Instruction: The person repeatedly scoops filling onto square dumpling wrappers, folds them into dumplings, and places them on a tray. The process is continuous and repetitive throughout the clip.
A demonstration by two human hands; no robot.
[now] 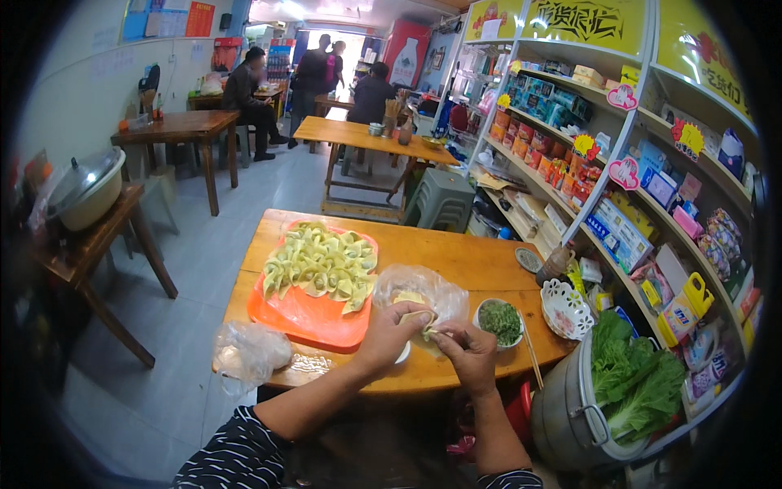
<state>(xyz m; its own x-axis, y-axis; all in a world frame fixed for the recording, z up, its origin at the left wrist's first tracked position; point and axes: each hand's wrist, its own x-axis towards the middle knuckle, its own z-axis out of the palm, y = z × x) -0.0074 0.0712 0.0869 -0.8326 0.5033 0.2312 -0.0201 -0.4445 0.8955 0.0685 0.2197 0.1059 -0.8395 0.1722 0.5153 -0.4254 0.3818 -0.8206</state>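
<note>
My left hand [391, 335] and my right hand [469, 353] meet over the near side of the wooden table. Both pinch a pale wonton [429, 330] between their fingertips, its wrapper partly folded and partly hidden by the fingers. Just beyond them lies a clear plastic bag [451, 286] with a stack of yellowish wrappers [409, 297] at its mouth. To the right is a bowl of chopped green filling [501, 322], with chopsticks [531, 349] leaning at its side. Left of my hands, folded wontons [321, 260] cover the far part of an orange tray [311, 318]. A small white dish shows partly behind my left wrist.
A knotted plastic bag [252, 354] sits at the table's left corner. At right are a cutwork white bowl [567, 310], a sauce bottle [555, 264] and a metal pot [559, 415] holding leafy greens [638, 373]. Stocked shelves line the right. Several people are farther back.
</note>
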